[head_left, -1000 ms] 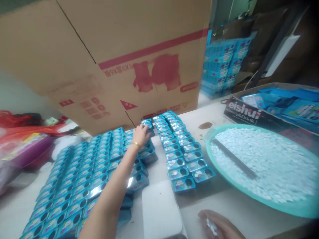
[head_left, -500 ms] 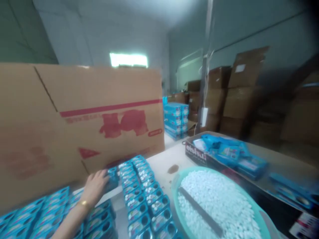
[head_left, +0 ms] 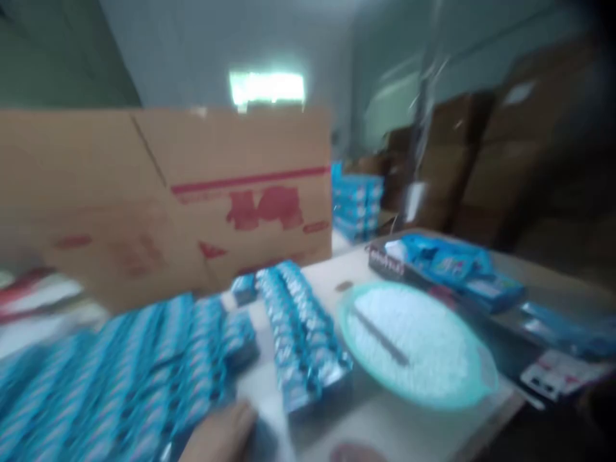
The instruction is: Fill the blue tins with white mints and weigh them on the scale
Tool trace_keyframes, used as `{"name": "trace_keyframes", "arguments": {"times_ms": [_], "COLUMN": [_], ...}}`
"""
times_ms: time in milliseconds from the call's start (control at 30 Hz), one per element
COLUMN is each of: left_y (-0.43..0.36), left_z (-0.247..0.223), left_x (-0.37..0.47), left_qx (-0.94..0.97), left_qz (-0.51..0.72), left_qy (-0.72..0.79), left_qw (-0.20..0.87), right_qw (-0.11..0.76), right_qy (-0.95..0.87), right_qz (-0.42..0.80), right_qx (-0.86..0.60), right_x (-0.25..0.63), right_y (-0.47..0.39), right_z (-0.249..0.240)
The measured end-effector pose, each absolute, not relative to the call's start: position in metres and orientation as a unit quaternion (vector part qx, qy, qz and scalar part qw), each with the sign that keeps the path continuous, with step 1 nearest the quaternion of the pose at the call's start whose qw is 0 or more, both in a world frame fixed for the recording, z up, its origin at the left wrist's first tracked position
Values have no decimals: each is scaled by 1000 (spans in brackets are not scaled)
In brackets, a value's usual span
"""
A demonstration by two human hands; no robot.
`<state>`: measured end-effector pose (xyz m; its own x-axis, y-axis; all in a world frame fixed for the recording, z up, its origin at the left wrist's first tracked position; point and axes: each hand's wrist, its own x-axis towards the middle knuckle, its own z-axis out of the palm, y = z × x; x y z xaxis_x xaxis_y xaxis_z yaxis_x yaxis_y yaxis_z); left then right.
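A carton [head_left: 255,151] with red print stood upright; behind it glowed a window [head_left: 267,87]; to the right, boxes [head_left: 448,170] rose beyond a pole [head_left: 421,119]

One basin [head_left: 423,399], one stick [head_left: 382,337], one open tray [head_left: 385,264], two hands [head_left: 219,437], blue packs [head_left: 285,321] beyond count

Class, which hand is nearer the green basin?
Right. The right hand shows at the bottom edge, below-left of the basin; the left hand is farther left, beside blue packs.
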<state>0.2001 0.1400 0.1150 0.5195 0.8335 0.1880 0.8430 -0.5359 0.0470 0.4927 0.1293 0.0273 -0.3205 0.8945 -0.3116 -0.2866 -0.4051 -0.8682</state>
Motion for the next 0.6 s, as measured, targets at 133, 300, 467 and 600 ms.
{"name": "trace_keyframes", "arguments": {"times_ms": [133, 300, 467, 600], "left_y": [116, 111, 66, 32], "left_z": [116, 132, 127, 88], "left_x": [210, 196, 206, 259], "left_qx": [-888, -867, -811, -854], "left_qz": [-8, -48, -201, -150], "left_qy": [-459, -492, -541, -443], "left_qw": [-27, -56, -93, -230], "right_qw": [413, 400, 375, 327], "right_qy": [-212, -163, -66, -14], "right_qz": [767, 800, 836, 876], "right_qx": [-443, -417, -395, -354], "right_x": [462, 466, 460, 449], "right_y": [64, 66, 58, 46], "right_z": [-14, -16, 5, 24]}}
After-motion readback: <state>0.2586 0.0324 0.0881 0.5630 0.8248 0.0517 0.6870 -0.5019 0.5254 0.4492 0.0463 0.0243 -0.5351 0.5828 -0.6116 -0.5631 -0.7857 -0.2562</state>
